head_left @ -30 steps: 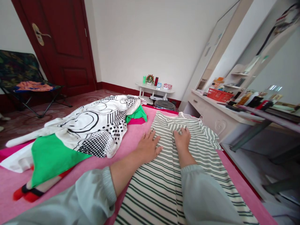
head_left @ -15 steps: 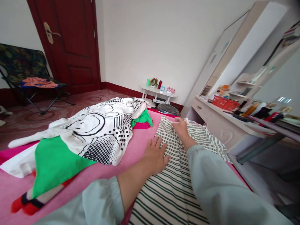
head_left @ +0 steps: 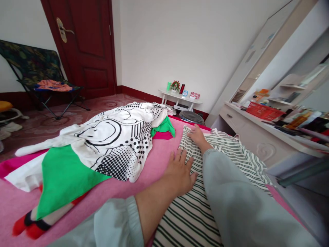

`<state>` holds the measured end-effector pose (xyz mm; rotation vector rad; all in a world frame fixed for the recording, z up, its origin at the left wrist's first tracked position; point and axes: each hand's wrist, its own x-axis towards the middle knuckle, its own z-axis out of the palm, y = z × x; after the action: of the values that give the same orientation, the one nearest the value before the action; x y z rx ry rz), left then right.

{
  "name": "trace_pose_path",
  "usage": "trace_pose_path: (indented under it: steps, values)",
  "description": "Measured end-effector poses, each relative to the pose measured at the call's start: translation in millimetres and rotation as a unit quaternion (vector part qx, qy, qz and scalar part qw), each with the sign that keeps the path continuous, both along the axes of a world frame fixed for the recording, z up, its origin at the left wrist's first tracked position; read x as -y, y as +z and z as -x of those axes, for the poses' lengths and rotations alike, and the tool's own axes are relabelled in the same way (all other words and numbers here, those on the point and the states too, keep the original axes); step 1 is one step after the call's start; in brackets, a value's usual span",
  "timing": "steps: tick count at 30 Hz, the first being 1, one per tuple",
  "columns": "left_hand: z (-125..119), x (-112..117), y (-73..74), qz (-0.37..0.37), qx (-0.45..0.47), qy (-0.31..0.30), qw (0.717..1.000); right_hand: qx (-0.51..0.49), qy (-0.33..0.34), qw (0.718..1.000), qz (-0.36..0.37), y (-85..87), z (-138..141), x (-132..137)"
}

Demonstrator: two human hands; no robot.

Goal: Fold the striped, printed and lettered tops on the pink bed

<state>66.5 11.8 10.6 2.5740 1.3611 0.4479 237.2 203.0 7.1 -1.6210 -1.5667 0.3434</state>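
A white garment with dark green stripes lies lengthwise on the pink bed cover. My left hand rests palm down on its left side, with fingers spread. Farther up, near the garment's far end, my right hand lies on the cloth with its fingers stretched out. Part of the garment fans out to the right, wrinkled, with a thin strap on top. My right sleeve hides the middle of it.
Left of the garment lies a pile with a white printed shirt, green cloth and red-tipped socks. A dresser with a red basket borders the bed's right side. A folding chair stands by the door.
My right hand has shifted a little left across the striped cloth, and its fingers lie flatter. My left hand stays flat in place. The whole view has swung slightly left.
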Motion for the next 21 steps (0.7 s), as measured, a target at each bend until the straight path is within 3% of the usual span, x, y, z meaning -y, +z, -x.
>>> trace_pose_path:
  steps: [4,7,11,15,21]
  values:
    - [-1,-1,-0.9,0.001,0.007,-0.002,1.000,0.086,0.061,0.994,0.012,-5.4,10,10]
    - [-2,-1,-2.0,0.004,0.010,0.000,1.000,0.160,0.058,0.985,-0.008,-8.7,15,17]
    - [-1,-1,-2.6,0.004,0.009,0.001,1.000,0.293,0.045,0.952,0.080,-13.0,14,17]
    - [0,-1,-1.4,0.008,0.006,0.000,1.000,0.318,0.058,0.937,0.134,-7.3,12,14]
    - [0,-2,-5.3,0.001,0.016,-0.003,1.000,0.337,0.018,0.938,0.081,-9.3,-11,47]
